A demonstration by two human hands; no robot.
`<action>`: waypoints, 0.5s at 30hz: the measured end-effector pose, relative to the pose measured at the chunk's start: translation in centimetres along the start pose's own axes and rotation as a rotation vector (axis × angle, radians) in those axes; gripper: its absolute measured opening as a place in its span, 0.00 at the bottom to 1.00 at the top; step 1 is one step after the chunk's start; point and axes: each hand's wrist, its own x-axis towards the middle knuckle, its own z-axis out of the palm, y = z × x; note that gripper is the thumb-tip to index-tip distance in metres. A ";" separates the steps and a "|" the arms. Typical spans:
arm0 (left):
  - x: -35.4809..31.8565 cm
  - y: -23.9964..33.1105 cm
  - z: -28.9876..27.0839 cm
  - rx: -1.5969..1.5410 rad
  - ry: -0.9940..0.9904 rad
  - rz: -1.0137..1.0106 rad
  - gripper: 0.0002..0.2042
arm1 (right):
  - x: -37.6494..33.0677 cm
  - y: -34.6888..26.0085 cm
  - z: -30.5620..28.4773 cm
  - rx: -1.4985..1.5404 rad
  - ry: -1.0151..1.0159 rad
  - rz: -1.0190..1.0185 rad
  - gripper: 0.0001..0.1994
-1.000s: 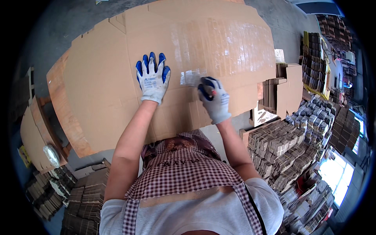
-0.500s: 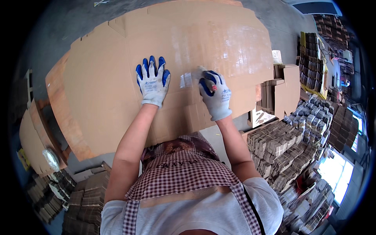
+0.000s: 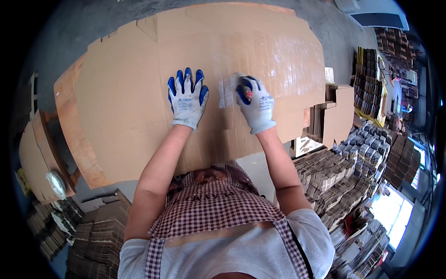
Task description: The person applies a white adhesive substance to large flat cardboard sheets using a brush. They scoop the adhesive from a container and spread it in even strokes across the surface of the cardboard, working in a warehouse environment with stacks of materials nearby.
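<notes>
Seen from the head: large flat brown corrugated cardboard sheet (image 3: pixel 121 93) under both gloves, left hand (image 3: pixel 187 100) spread flat near its middle, right hand (image 3: pixel 254 104) just beside, curled around a small pale tape strip (image 3: pixel 227 88), grip unclear.

Lighting even and fairly bright, daylight type. Strongest source: overexposed opening low and far right of the right hand (image 3: pixel 254 104), blown to white. Glare patch on the cardboard (image 3: pixel 139 93) just above and right of that hand; sheen washes out surface detail there. Shadows soft, faint under the left hand (image 3: pixel 187 98). Slight motion blur at right hand's fingertips. Heavy fisheye: straight edges bow, black vignette fills corners. Periphery soft, dim on left.
</notes>
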 end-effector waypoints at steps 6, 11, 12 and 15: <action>0.0 -0.2 0.1 0.011 -0.001 0.005 0.25 | 1.0 -1.0 -0.2 0.260 -0.042 -0.095 0.19; 0.0 -0.3 0.1 0.006 -0.006 0.002 0.25 | 3.2 0.0 -0.6 0.054 0.047 0.026 0.17; 0.0 -0.4 0.1 0.007 -0.004 0.001 0.25 | 3.4 -0.5 -1.0 0.241 -0.023 0.144 0.17; 0.2 -0.2 -0.2 0.006 -0.033 0.001 0.25 | 3.8 -1.7 -0.1 0.291 -0.035 -0.088 0.17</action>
